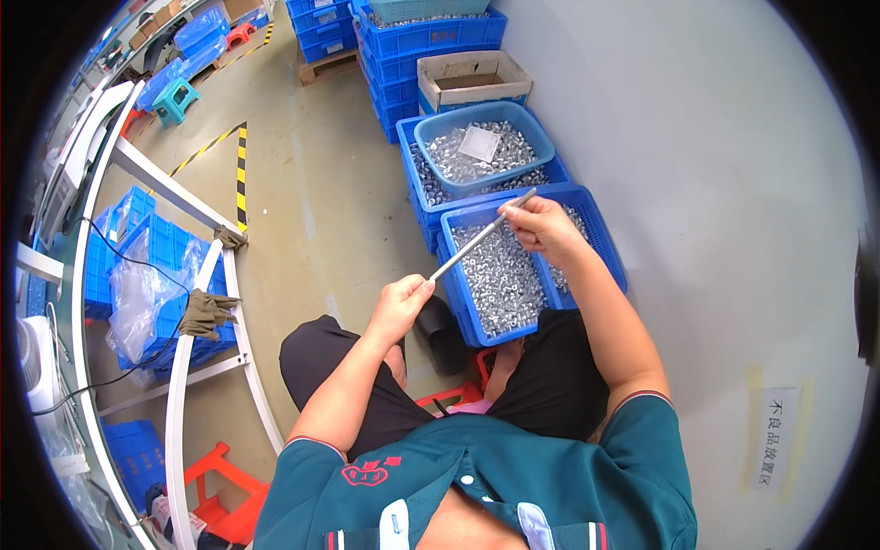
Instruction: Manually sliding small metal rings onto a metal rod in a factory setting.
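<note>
Between your two hands, a slim grey metal rod [481, 236] hangs clear above the floor, its long axis running from about half past seven at one end to half past one at the other. Your left hand [401, 302] has the lower end, the fingers curled closed with the thumb along the rod; how much of it is tucked inside that grip you cannot tell from this view. Your right hand [541, 225] pinches near the upper end with the fingertips drawn together, and a short tip pokes out past them at half past one.

From the rod's middle, the small metal parts [500, 280] lie at five o'clock, heaped in a blue crate [605, 247]. Your right hand is the nearer to them, being above that crate in view, while your left is off its nine o'clock side.

At eleven o'clock from the crate sits a light-blue basin [541, 137] of similar parts, with a white card [479, 144] on top. A pale wall [715, 183] closes off three o'clock, bare floor [293, 220] spreads toward ten, and a white metal frame [174, 431] stands at eight.
</note>
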Tool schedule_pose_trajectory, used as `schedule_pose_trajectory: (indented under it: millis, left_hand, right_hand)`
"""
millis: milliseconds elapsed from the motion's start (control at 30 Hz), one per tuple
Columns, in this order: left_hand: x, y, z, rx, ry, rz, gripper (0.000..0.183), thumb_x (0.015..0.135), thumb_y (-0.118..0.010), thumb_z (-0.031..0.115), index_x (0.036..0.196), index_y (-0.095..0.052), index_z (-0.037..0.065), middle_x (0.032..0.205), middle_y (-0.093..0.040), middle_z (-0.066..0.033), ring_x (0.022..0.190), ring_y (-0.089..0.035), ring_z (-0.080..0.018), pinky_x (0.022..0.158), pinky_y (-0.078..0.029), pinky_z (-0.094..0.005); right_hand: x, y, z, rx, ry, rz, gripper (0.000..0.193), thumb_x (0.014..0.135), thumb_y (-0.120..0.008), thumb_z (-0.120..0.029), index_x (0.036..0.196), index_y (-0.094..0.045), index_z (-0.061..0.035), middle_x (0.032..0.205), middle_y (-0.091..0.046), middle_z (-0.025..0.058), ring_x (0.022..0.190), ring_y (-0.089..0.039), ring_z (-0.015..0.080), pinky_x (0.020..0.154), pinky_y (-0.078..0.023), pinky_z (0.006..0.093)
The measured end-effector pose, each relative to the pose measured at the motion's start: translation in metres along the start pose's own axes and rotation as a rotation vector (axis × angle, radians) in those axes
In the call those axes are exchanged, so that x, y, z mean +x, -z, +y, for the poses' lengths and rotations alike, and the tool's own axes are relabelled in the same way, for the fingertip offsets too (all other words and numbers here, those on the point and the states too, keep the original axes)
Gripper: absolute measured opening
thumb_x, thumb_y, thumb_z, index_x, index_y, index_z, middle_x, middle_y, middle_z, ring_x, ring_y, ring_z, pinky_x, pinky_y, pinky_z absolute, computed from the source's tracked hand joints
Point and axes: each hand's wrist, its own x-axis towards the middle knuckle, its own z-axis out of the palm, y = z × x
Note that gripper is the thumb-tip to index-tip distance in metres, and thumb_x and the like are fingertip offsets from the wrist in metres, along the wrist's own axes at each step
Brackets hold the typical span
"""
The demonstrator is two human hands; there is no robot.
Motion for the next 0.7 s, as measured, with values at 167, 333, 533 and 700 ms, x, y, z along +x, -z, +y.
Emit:
schedule_pose_trajectory:
  millis: [167,333,533,700]
  left_hand:
    - [0.005,-0.001,-0.005,-0.007,-0.009,0.009,0.030,0.089,-0.056,0.027,0.073,-0.053,0.002,0.058,-0.041,0.0020,0.057,-0.037,-0.0067,0.050,-0.033,-0.0260]
    - [0.003,0.002,-0.001,-0.100,0.028,0.029,0.029,0.090,-0.056,0.025,0.071,-0.052,0.003,0.061,-0.040,0.0070,0.058,-0.034,-0.0033,0.050,-0.028,-0.0216]
    - [0.001,0.005,-0.004,-0.013,0.014,0.047,0.029,0.090,-0.056,0.024,0.070,-0.052,0.004,0.060,-0.040,0.0071,0.057,-0.035,-0.0030,0.050,-0.028,-0.0218]
    - [-0.003,0.007,-0.001,-0.019,0.004,0.022,0.028,0.089,-0.057,0.024,0.070,-0.052,0.004,0.060,-0.040,0.0070,0.058,-0.035,-0.0034,0.050,-0.029,-0.0222]
  right_hand:
    - [0.000,0.002,-0.003,0.073,-0.188,-0.119,0.020,0.087,-0.059,-0.015,0.103,-0.058,-0.0028,0.069,-0.047,-0.0018,0.045,-0.032,0.0019,0.038,-0.023,0.0150]
    - [-0.001,0.006,-0.007,0.233,-0.227,0.091,0.027,0.091,-0.044,-0.014,0.109,-0.048,0.0057,0.077,-0.049,0.0037,0.052,-0.037,0.0039,0.038,-0.026,0.0160]
    - [0.005,0.026,-0.001,0.334,-0.098,0.050,0.021,0.090,-0.049,-0.014,0.103,-0.052,0.0017,0.075,-0.051,0.0039,0.049,-0.037,0.0044,0.037,-0.026,0.0161]
    - [0.006,0.035,-0.001,0.442,-0.046,-0.034,0.017,0.091,-0.053,-0.021,0.094,-0.055,-0.0045,0.071,-0.049,0.0005,0.047,-0.034,0.0037,0.036,-0.025,0.0156]
